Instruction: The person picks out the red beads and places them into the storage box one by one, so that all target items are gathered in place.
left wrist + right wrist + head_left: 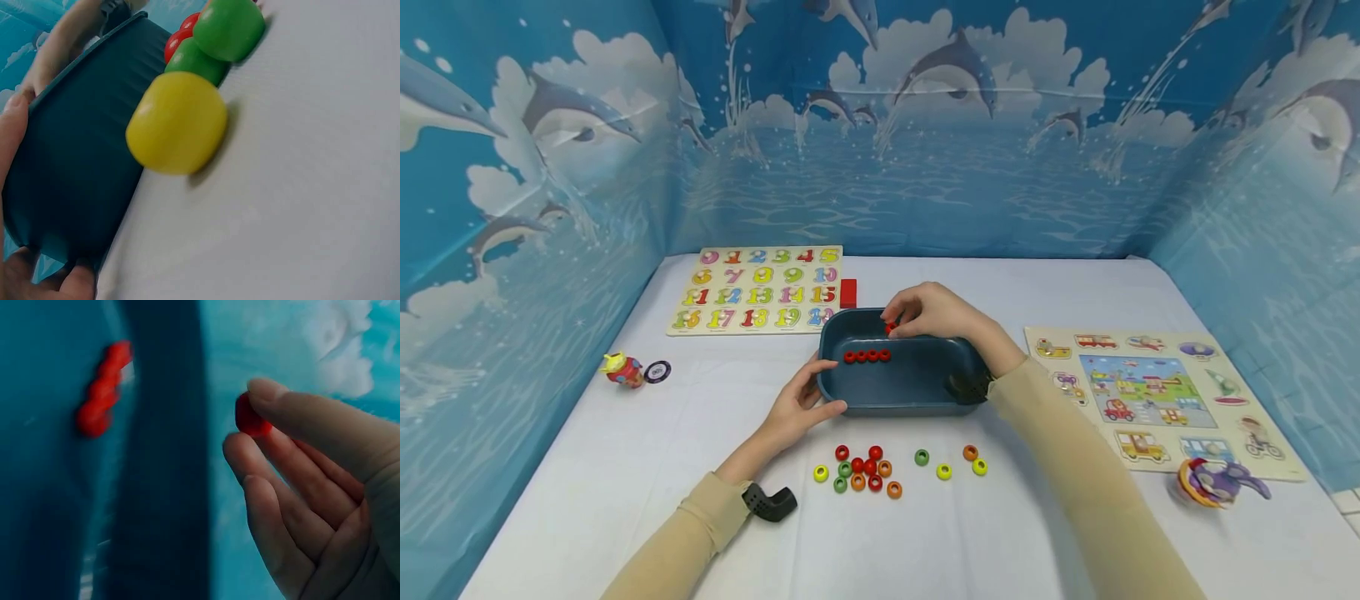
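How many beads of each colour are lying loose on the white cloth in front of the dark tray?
Red beads: 5
Orange beads: 4
Green beads: 3
Yellow beads: 3
Total: 15

The tray (887,387) looks like smooth moulded plastic with a soft sheen. The beads (177,123) are smooth and lightly glossy; whether painted wood or plastic cannot be told. Matt cloth with a fine texture covers the tabletop (587,492). The backdrop (880,208) is a creased, slightly shiny sheet. The number board (760,287) and picture board (1150,392) look like smooth printed wood. Sleeves (1075,458) are matt fabric.
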`<state>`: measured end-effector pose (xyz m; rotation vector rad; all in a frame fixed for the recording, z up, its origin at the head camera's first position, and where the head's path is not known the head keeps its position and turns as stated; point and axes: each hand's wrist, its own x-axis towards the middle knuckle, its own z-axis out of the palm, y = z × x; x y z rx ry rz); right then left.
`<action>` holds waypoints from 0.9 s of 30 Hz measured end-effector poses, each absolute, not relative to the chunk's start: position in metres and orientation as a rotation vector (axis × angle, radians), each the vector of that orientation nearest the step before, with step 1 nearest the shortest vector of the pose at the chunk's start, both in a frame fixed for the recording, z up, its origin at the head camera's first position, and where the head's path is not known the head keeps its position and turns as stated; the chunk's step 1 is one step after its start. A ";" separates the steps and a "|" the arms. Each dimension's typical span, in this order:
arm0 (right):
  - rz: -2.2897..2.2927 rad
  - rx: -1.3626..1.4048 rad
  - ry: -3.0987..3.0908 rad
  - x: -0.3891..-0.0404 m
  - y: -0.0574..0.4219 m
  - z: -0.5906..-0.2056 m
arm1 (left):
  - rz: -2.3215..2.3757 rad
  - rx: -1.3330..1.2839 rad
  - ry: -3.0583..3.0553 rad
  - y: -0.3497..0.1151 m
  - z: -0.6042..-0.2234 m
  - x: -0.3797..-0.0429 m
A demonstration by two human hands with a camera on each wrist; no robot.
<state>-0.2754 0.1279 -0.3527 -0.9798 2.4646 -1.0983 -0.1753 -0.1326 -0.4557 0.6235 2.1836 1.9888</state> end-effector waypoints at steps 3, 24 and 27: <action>-1.068 -0.894 2.414 -0.287 0.129 -0.371 | 1.982 0.625 2.193 -0.131 -0.447 -0.170; -0.800 -0.840 2.442 -0.299 0.124 -0.403 | 1.977 0.603 2.190 -0.134 -0.466 -0.181; -0.797 -0.851 2.454 -0.297 0.124 -0.395 | 1.985 0.623 2.195 -0.134 -0.467 -0.181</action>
